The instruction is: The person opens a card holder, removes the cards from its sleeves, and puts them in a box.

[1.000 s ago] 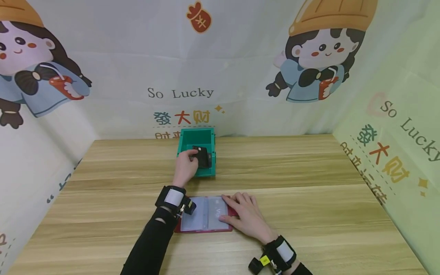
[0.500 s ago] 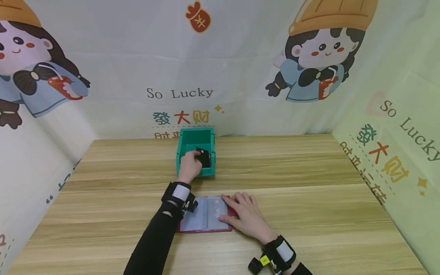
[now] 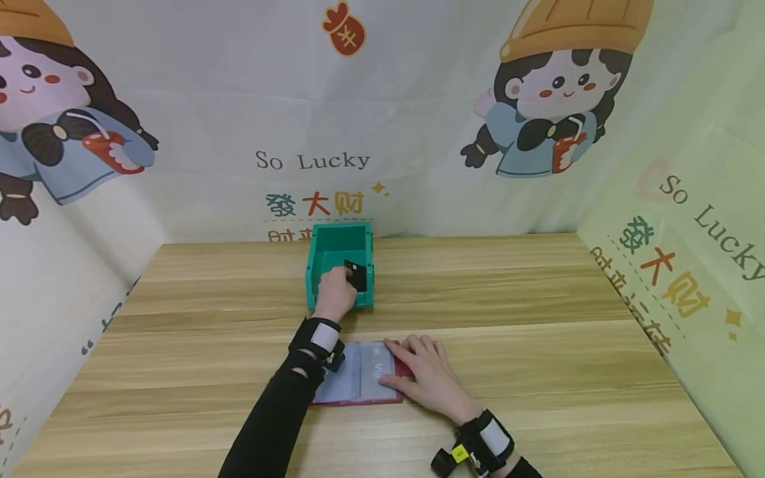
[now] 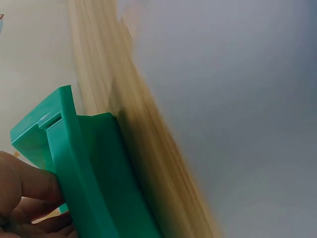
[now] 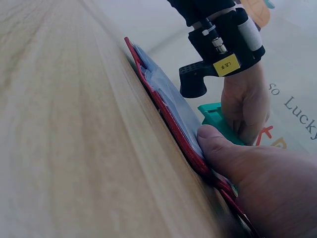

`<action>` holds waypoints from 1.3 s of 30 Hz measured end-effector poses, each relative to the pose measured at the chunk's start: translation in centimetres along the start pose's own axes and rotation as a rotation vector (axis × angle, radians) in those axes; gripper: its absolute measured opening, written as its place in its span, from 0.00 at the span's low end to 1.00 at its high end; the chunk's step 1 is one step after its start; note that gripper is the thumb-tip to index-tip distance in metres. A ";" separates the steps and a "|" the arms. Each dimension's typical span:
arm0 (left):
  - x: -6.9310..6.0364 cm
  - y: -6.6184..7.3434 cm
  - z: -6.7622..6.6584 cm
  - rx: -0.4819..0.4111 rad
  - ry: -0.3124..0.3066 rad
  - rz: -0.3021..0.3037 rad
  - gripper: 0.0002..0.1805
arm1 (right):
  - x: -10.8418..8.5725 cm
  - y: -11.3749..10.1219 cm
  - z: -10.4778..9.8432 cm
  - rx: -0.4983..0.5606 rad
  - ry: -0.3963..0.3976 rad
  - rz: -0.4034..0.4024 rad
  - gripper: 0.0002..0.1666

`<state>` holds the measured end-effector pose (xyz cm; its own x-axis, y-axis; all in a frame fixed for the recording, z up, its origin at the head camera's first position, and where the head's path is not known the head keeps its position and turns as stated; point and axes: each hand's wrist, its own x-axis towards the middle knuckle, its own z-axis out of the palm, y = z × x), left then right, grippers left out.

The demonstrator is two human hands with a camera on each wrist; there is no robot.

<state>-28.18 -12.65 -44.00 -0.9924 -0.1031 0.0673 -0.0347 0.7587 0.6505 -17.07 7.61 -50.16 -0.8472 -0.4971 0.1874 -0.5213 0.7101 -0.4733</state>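
Note:
In the head view my left hand (image 3: 336, 294) reaches over the near left rim of a teal plastic bin (image 3: 340, 234). Its curled fingers are at the left edge of a black card (image 3: 357, 275) and appear to pinch it; the fingertips are hidden. The left wrist view shows those fingers beside the bin's teal wall (image 4: 91, 183), the card out of sight. My right hand (image 3: 431, 380) rests on the right side of an open red card holder (image 3: 358, 401), its thumb (image 5: 210, 136) pressing the clear pages. A pale card with printed letters (image 3: 378, 372) shows in the right sleeve.
The bin stands at the far edge of a wooden table (image 3: 514, 318), close to the printed backdrop (image 3: 430, 119). My left forearm (image 3: 269, 418) crosses over the left part of the card holder.
My left hand and the black card have shifted right and slightly nearer, and less of the card shows. The right hand and card holder stay in place.

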 end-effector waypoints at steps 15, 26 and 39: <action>-0.5 0.4 0.3 0.263 -0.055 0.000 0.19 | 0.1 -0.2 0.0 0.006 0.010 -0.007 0.38; -0.7 0.6 0.1 0.244 -0.072 -0.021 0.22 | 0.2 -0.3 -0.1 0.012 0.016 -0.003 0.37; -1.6 0.3 0.4 0.201 0.010 0.050 0.20 | 0.2 -0.4 -0.2 0.008 0.013 -0.003 0.38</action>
<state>-26.64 -12.02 -44.22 -0.9923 -0.0672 0.1040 -0.0088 0.8760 0.4823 -17.03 7.34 -49.81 -0.8472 -0.4921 0.2001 -0.5227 0.7048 -0.4796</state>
